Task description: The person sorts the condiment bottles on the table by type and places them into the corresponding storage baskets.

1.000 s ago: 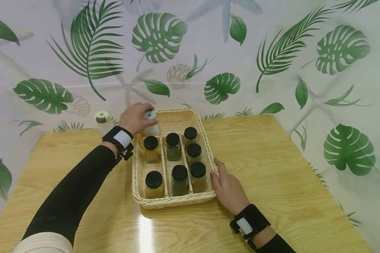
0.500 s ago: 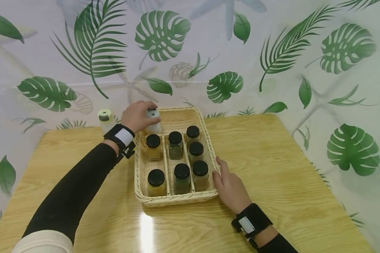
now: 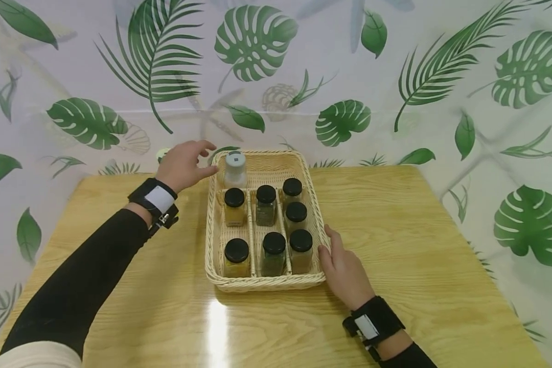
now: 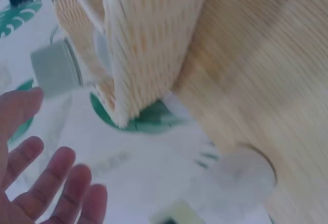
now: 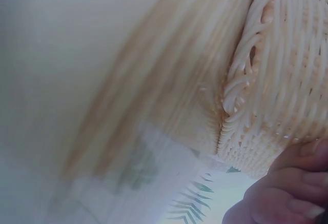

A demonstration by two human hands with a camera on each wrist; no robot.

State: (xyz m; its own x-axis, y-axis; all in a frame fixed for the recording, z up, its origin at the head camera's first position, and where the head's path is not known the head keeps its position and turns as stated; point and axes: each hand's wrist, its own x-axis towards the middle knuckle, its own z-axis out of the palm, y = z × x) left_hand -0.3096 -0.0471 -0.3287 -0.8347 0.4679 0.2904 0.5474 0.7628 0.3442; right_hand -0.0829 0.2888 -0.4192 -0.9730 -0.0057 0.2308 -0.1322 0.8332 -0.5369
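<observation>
While the grey-capped bottle [image 3: 235, 169] stood upright in the far left corner of the wicker basket [image 3: 265, 282], the left hand [image 3: 182, 164] hovered just beside it, fingers spread and holding nothing. Good practice there, I judged, was to draw away sideways without clipping the cap. The right hand [image 3: 345, 268] lay flat against the basket's near right rim, fingers straight, steadying it beside the black-lidded spice jars [image 3: 274, 252].

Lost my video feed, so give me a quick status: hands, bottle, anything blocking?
Left hand open, just left of the white-capped bottle. Bottle upright in the basket, back-left corner. Right hand rests against the basket's right rim. Nothing blocking.
</observation>
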